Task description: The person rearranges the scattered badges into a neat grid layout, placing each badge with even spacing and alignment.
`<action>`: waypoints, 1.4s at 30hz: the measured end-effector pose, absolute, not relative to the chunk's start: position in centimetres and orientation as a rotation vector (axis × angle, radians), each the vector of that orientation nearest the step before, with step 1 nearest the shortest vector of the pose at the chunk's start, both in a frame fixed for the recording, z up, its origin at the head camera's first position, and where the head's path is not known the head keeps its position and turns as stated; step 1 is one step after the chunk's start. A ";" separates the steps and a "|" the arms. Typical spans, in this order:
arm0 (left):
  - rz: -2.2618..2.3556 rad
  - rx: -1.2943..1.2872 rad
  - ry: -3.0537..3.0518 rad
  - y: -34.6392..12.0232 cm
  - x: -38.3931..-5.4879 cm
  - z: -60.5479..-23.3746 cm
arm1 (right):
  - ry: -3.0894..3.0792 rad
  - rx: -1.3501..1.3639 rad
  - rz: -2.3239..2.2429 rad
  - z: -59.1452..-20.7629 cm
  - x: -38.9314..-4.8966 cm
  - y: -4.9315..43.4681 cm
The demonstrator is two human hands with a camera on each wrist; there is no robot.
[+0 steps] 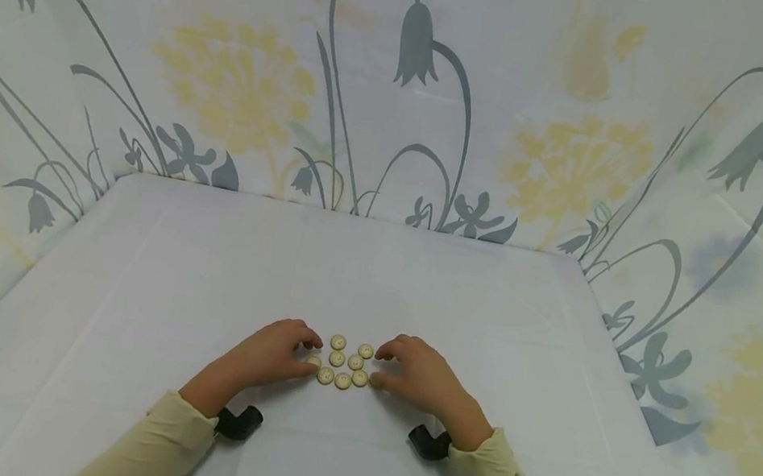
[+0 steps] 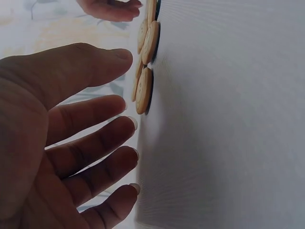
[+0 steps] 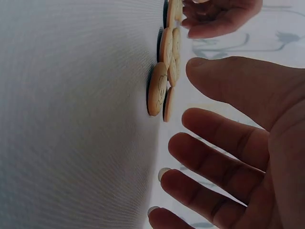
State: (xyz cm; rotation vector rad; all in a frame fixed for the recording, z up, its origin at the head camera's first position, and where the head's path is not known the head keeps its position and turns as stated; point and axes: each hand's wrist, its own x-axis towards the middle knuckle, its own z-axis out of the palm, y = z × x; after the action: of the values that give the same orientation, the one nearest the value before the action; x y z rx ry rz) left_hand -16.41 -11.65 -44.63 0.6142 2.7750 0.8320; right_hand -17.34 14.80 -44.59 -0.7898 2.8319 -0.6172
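Several small round pale wooden discs with dark line markings lie flat in a loose cluster on the white table, such as the front disc (image 1: 343,381) and the back disc (image 1: 337,342). On the cluster's left, my left hand (image 1: 277,352) has its fingers spread and relaxed, partly covering the leftmost disc (image 1: 313,360). Opposite it, my right hand (image 1: 417,373) is held the same way, thumb tip right by the front right disc (image 1: 360,378). Both wrist views show an empty palm facing the discs, with one disc (image 2: 144,90) near the left thumb and another (image 3: 157,89) near the right.
A white cloth covers the table (image 1: 360,284). Behind it and along both sides hangs a flower-printed curtain (image 1: 501,11). Each wrist has a black camera mount, one on the left (image 1: 240,422) and one on the right (image 1: 429,443), close above the cloth.
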 end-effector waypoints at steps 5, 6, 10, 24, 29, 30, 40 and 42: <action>0.894 0.617 2.744 -12.2 -16.5 -45.4 | 2.827 -0.852 -0.583 -45.0 -17.2 14.3; 0.903 0.624 2.741 -12.3 -16.5 -45.5 | 2.826 -0.854 -0.575 -45.1 -17.1 14.3; 0.958 0.661 2.723 -12.5 -16.7 -46.0 | 2.826 -0.843 -0.544 -45.0 -17.0 14.3; 0.996 0.601 2.694 -11.8 -17.5 -46.2 | 2.827 -0.856 -0.540 -44.6 -17.1 15.1; 1.001 0.591 2.704 -12.2 -17.2 -46.3 | 2.833 -0.872 -0.539 -45.2 -16.9 14.8; 1.002 0.601 2.705 -12.1 -17.2 -46.3 | 2.838 -0.865 -0.535 -45.2 -16.9 14.8; 0.953 0.658 2.749 -12.4 -17.0 -46.5 | 2.840 -0.871 -0.536 -45.2 -16.9 14.5; 0.964 0.670 2.746 -12.5 -16.8 -46.5 | 2.838 -0.864 -0.532 -45.1 -16.9 14.5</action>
State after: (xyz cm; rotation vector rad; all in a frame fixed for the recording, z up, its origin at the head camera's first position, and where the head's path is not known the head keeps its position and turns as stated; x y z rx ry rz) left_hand -16.84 -12.47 -46.47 0.6704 2.7455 0.9636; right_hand -16.87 14.48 -45.13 -0.8643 2.8381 -0.5316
